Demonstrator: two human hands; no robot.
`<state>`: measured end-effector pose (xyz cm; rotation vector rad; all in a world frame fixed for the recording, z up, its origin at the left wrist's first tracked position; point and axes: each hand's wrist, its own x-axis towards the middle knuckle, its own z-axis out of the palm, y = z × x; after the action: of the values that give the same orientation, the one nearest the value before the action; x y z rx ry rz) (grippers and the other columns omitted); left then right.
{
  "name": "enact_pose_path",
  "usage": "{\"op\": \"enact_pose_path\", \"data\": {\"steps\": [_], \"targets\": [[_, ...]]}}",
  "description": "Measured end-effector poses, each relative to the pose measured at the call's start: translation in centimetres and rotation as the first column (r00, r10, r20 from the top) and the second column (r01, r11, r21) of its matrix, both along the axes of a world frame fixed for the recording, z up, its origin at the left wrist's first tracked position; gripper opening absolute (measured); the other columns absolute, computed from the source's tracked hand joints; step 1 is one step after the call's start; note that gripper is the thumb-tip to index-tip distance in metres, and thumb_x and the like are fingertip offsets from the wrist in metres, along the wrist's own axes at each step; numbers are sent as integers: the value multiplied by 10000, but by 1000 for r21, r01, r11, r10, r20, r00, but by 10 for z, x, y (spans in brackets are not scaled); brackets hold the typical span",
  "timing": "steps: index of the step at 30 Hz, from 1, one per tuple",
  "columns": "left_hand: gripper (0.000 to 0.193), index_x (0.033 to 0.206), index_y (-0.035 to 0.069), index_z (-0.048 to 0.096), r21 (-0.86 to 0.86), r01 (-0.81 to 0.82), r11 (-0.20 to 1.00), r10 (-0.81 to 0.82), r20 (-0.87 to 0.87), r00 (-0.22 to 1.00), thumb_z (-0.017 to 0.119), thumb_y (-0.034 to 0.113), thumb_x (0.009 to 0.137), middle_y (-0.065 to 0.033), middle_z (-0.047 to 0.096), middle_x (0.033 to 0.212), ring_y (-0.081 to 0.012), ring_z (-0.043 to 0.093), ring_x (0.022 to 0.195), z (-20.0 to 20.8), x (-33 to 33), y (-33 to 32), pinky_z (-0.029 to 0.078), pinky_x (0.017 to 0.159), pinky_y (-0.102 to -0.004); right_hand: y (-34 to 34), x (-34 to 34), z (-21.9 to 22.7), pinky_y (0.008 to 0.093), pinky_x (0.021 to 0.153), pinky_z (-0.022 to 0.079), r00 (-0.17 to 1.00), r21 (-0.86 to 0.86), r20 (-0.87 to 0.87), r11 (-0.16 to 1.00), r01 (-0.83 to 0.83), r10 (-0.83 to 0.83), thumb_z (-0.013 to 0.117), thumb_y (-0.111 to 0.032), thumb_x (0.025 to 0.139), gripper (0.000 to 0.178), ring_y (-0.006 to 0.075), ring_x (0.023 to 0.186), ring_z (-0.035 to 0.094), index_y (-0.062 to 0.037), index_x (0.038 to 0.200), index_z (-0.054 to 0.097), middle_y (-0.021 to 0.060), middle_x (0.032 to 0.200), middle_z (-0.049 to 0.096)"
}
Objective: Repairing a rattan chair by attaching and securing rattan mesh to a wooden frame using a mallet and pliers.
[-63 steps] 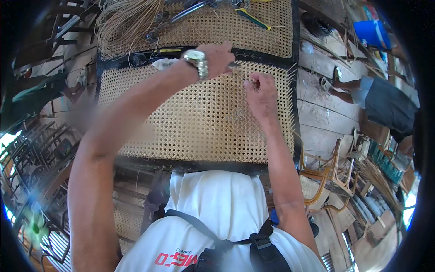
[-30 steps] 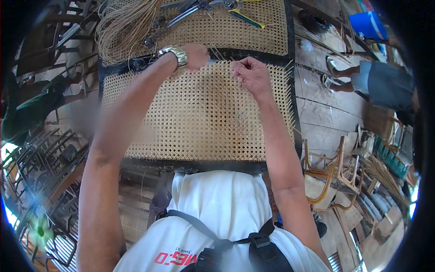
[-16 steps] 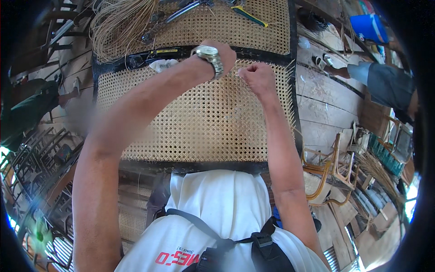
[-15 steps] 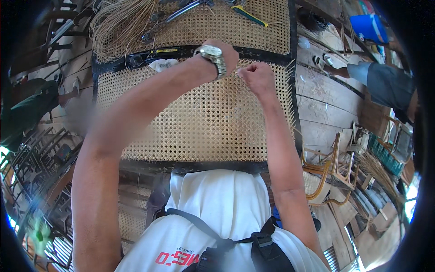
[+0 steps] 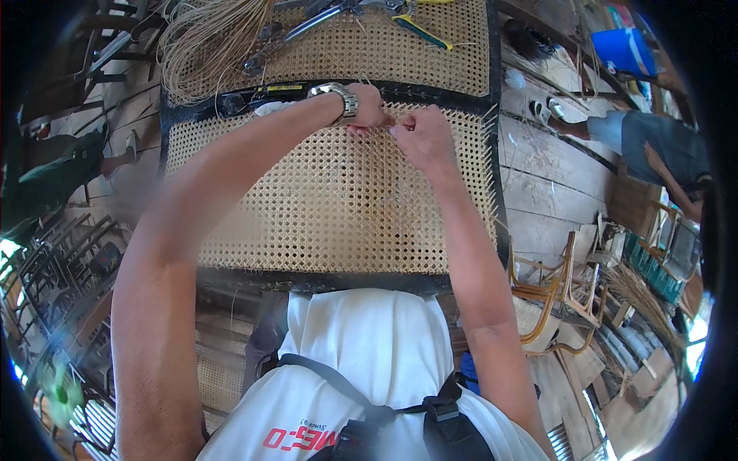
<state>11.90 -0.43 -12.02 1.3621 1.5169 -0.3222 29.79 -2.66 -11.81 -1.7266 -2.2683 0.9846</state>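
A woven cane panel (image 5: 323, 207) in a black frame (image 5: 254, 281) lies in front of me. Loose strand ends stick out along its right side. My left hand (image 5: 367, 107), with a metal-banded watch (image 5: 338, 101) on its wrist, is closed near the panel's far edge, its fingers bent down to the weave. Just right of it, my right hand (image 5: 427, 140) is closed in a pinch, its fingertips almost meeting the left hand's. Whatever the fingers grip is too thin or hidden to make out.
Beyond the crossbar lie a bundle of cane strands (image 5: 211, 50), a metal tool (image 5: 311, 27) and pliers with green-and-yellow handles (image 5: 423, 32). A white cloth (image 5: 269, 107) sits partly behind my left forearm. A person (image 5: 665, 146) is at right, another (image 5: 54, 180) at left; chair frames (image 5: 565, 284) stand around.
My left hand has come left and slightly nearer, its fingers now showing beside the right hand's. The right hand has shifted a little left. At right, the other person's arm now shows.
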Motion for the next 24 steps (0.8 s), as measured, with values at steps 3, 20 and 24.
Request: {"op": "enact_pose_path", "data": {"steps": [3, 20, 24], "targets": [[549, 790, 58, 725, 111, 127, 986, -127, -9, 992, 614, 584, 900, -89, 674, 651, -187, 663, 561, -4, 0, -1, 527, 553, -346, -10, -3, -7, 426, 874, 498, 1000, 119, 15, 993, 24, -26, 728, -227, 765, 200, 361, 976, 605, -43, 842, 728, 179, 1016, 626], [352, 1027, 61, 661, 604, 386, 697, -267, -282, 922, 673, 389, 899, -135, 615, 1023, -324, 674, 925, 9, -11, -29, 561, 782, -444, -67, 64, 45, 441, 1065, 382, 998, 138, -36, 990, -40, 45, 686, -215, 866, 402, 337, 1217, 525, -42, 1218, 596, 188, 1274, 556], [432, 934, 71, 670, 500, 140, 854, -104, -98, 990, 696, 495, 859, -122, 674, 841, -304, 684, 831, 16, -11, -29, 539, 746, -433, -112, 109, 74, 462, 1064, 374, 965, 194, 246, 971, -141, 91, 668, -246, 886, 470, 348, 1239, 509, -1, 1271, 555, 180, 1321, 542]]}}
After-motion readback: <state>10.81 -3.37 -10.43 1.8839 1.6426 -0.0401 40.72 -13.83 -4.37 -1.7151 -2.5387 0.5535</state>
